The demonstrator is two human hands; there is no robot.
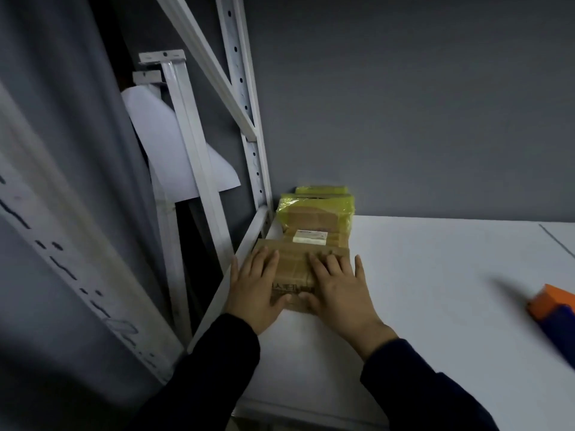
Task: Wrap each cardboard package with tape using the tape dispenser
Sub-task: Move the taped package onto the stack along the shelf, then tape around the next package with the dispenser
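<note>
The flat white desk [435,290] meets the white metal rack [255,169] along its 9 o'clock edge; there, towards 12 o'clock, stand the yellow-taped cardboard packages [314,213]; just beside them on the 6 o'clock side lies the untaped brown cardboard package [294,269], its long axis running 12 to 6; the left hand [253,293] and the right hand [339,293] press flat on it, fingers straight, gripping nothing; the blurred orange-and-blue tape dispenser [553,309] lies well apart at 3 o'clock, so the right hand is likely the nearer one to fetch it.

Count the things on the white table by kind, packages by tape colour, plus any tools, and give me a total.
Yellow-taped packages: 2
Brown package: 1
Dispenser: 1
Total: 4
</note>
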